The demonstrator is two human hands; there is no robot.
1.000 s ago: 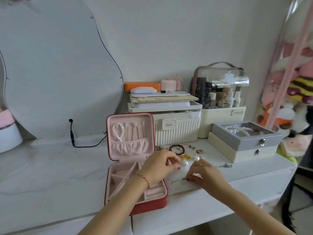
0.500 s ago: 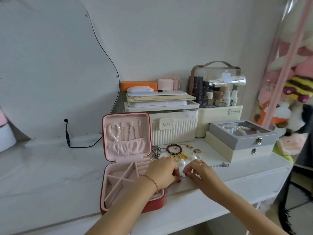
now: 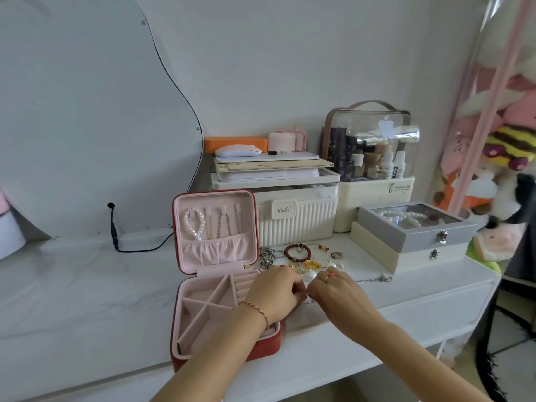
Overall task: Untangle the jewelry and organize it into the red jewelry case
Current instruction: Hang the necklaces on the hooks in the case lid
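Jewelry (image 3: 301, 258) heaped on white desk (image 3: 87, 300), apparently marble-veined; wall behind.

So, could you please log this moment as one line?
red jewelry case: open | left hand, right hand: both pinching thin chain | loose jewelry: on table

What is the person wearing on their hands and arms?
Both forearms are bare, with no sleeves in view. The left hand has a thin red and gold braided cord bracelet round its wrist. The right hand wears a ring with a red part on one finger. At least one nail looks painted red.
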